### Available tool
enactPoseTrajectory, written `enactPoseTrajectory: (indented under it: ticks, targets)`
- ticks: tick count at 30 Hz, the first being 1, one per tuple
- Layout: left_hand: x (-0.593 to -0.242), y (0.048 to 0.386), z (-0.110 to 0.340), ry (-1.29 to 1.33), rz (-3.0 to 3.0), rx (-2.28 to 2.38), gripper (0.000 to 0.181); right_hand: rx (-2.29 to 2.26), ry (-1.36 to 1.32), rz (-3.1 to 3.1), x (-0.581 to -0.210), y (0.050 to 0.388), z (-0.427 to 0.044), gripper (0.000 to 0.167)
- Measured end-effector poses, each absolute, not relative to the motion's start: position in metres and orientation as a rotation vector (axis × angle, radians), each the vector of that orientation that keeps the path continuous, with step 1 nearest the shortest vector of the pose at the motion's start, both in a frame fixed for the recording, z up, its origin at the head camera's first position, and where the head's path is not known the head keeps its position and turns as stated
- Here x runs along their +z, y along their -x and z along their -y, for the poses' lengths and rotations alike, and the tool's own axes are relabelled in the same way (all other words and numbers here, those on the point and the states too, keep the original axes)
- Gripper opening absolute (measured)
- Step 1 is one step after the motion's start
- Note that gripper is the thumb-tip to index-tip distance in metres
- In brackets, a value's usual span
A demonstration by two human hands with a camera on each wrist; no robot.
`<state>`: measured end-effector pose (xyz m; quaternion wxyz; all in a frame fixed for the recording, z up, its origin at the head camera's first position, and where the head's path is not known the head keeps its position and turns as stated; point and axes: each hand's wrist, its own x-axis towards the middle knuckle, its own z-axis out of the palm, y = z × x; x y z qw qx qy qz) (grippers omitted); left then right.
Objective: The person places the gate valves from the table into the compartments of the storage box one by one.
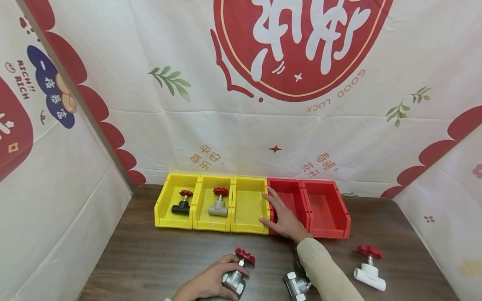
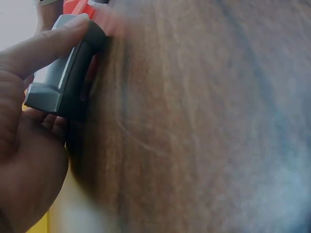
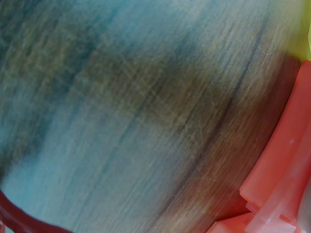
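My left hand (image 1: 211,279) grips a silver metal valve with a red handwheel (image 1: 234,282) near the table's front edge. In the left wrist view, the thumb lies across the valve's grey hexagonal end (image 2: 60,85). My right hand (image 1: 285,217) has its fingers spread over the boundary between the third yellow bin (image 1: 249,207) and the nearer red bin (image 1: 288,194); whether it touches the rims I cannot tell. Nothing shows in its grasp. A second metal valve (image 1: 296,285) lies by the right sleeve, partly hidden. The right wrist view shows mostly tabletop and a red bin edge (image 3: 282,145).
A black valve (image 1: 182,207) sits in the leftmost yellow bin (image 1: 161,215), and a grey one (image 1: 218,208) in the bin beside it. Another red bin (image 1: 320,200) ends the row. A white valve (image 1: 370,276) lies at right. Printed cloth (image 1: 169,133) hangs behind the table.
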<state>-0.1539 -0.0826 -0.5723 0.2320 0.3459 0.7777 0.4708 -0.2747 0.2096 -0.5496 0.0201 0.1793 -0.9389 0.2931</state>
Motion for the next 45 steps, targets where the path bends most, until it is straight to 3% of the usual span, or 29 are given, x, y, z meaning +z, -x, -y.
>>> enactPoseTrajectory:
  ticks: [13,21,45]
  targets:
    - [-0.568,0.155,0.076,-0.764,-2.044,1.284,0.05,0.9,-0.56,2.899,-0.551,0.274,-0.21,0.092]
    - [-0.576,0.154,0.075,-0.877,-2.139,1.3,0.049,0.903,-0.537,2.919,-0.549,0.273,-0.209,0.093]
    - [-0.584,0.148,0.064,-0.848,-2.255,1.506,0.046,0.889,-0.555,2.912,-0.551,0.275,-0.211,0.093]
